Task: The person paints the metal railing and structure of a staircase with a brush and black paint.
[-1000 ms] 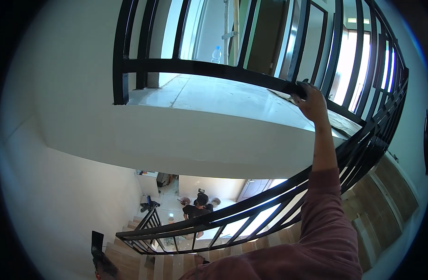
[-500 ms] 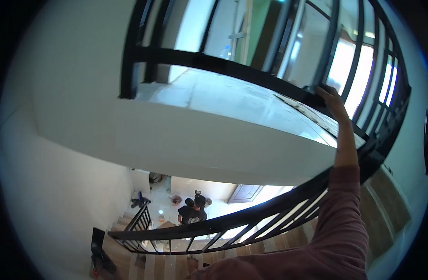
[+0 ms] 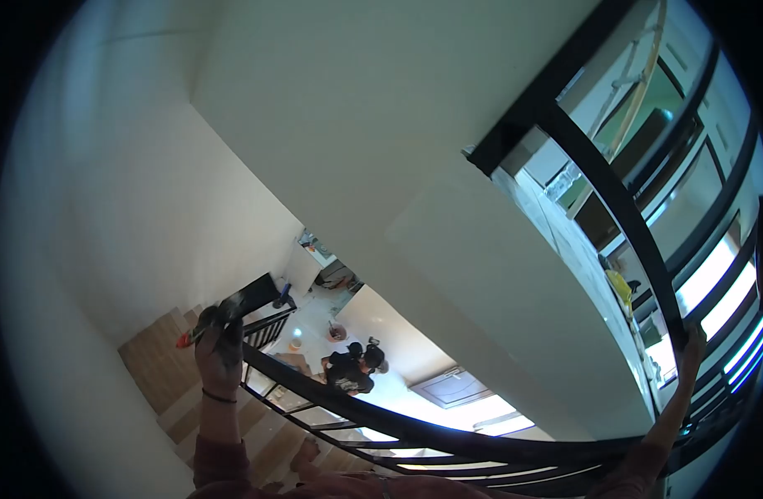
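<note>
My left hand [image 3: 220,358], with dark smudges on it and a black band at the wrist, is raised over the stairs. Its fingers are closed around a dark flat tool [image 3: 253,297] with a broad rectangular end. A red tip [image 3: 184,339] shows on the other side of the hand; the exact kind of tool cannot be made out. Far to the right, my right hand [image 3: 693,343] grips the bottom rail of the black upper railing [image 3: 627,204]. Part of that hand is hidden by the rail.
A black stair handrail [image 3: 415,430] curves below me, over wooden stair treads [image 3: 161,358]. On the floor far below, a person [image 3: 348,370] in black is near a bucket [image 3: 337,332]. The pale landing wall [image 3: 481,283] slopes across the middle. A bottle [image 3: 563,180] stands on the landing.
My view has tilted and swung left. The left hand has come up with the dark tool. The right hand still holds the upper railing, now farther right in view.
</note>
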{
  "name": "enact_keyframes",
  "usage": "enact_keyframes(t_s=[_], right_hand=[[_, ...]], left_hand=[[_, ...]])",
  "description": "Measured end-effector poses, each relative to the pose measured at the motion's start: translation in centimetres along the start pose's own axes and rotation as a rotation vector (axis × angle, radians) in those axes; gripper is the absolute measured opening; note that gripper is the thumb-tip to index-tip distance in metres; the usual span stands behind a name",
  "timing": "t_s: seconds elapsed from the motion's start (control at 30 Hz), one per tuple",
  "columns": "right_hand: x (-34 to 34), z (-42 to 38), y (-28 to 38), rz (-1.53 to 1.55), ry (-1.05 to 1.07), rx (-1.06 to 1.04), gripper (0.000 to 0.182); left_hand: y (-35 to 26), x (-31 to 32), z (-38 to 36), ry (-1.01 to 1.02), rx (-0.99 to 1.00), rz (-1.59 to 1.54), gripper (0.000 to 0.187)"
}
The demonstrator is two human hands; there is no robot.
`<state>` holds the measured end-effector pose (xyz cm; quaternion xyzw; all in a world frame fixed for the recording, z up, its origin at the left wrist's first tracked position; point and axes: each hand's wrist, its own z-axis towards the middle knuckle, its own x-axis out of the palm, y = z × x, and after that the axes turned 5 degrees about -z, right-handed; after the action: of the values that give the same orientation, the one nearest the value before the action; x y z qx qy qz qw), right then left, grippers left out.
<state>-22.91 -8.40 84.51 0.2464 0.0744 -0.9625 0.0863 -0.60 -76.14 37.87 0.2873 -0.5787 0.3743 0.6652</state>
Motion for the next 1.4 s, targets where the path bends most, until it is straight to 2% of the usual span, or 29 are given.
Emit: enact_keyframes(t_s=[0.03, 0.17, 0.23, 0.27, 0.3, 0.4, 0.53, 0.6, 0.73, 0.8, 0.87, 0.97, 1.1, 1.2, 1.3, 1.4], right_hand=[[0.6, 0.1, -2.6, -0.197, -0.085, -0.158, 0.035], [-0.8, 0.3, -0.2, -0.134, 0.098, -0.054, 0.036], [-0.9, -0.6, 5.5, 0.397, -0.045, 0.404, 0.039], [-1.3, -0.6, 6.4, 0.344, -0.042, 0.440, 0.043], [-2.1, -0.2, 4.6, 0.304, 0.088, 0.435, 0.045], [-2.1, -0.3, 3.6, 0.268, 0.049, 0.389, 0.044], [-2.2, -0.7, 5.4, 0.262, 0.017, 0.400, 0.043], [-2.2, -0.6, 4.6, 0.283, -0.020, 0.406, 0.041], [-3.0, -0.8, 4.3, 0.295, 0.039, 0.371, 0.039], [-2.5, -0.7, 3.0, 0.291, -0.049, 0.434, 0.040], [-2.3, -0.7, 3.0, 0.321, -0.112, 0.488, 0.041], [-2.4, -0.8, 3.4, 0.349, -0.076, 0.486, 0.040], [-2.3, -1.6, 9.6, 0.300, -0.105, 0.495, 0.040], [-2.3, -1.5, 8.1, 0.336, -0.113, 0.526, 0.042], [-2.7, -1.1, 7.8, 0.184, -0.063, 0.534, 0.043], [-2.3, -1.5, 9.9, 0.286, -0.126, 0.528, 0.044]], left_hand=[[0.9, 0.4, 1.0, 0.038, -0.005, 0.000, 0.028], [4.4, 5.0, 4.8, 0.179, -0.070, -0.091, 0.028], [6.1, 8.2, 6.8, 0.252, -0.060, -0.169, 0.027], [6.6, 9.9, 7.7, 0.262, -0.068, -0.179, 0.027], [7.3, 10.6, 8.9, 0.266, -0.100, -0.204, 0.027], [9.1, 14.4, 11.6, 0.292, -0.100, -0.249, 0.026], [10.9, 17.9, 14.0, 0.312, -0.106, -0.272, 0.025], [12.0, 18.4, 15.3, 0.366, -0.111, -0.242, 0.021], [13.4, 20.3, 17.2, 0.411, -0.160, -0.266, 0.020], [14.0, 21.4, 17.9, 0.441, -0.183, -0.262, 0.019], [13.9, 22.4, 18.7, 0.477, -0.144, -0.192, 0.020], [13.5, 23.5, 19.8, 0.580, -0.085, -0.090, 0.021], [13.0, 24.9, 20.6, 0.689, 0.005, -0.007, 0.021], [12.9, 26.1, 20.9, 0.724, 0.049, -0.009, 0.021], [13.3, 26.7, 20.7, 0.780, 0.202, 0.146, 0.021], [13.0, 27.5, 20.1, 0.792, 0.318, 0.268, 0.018]])
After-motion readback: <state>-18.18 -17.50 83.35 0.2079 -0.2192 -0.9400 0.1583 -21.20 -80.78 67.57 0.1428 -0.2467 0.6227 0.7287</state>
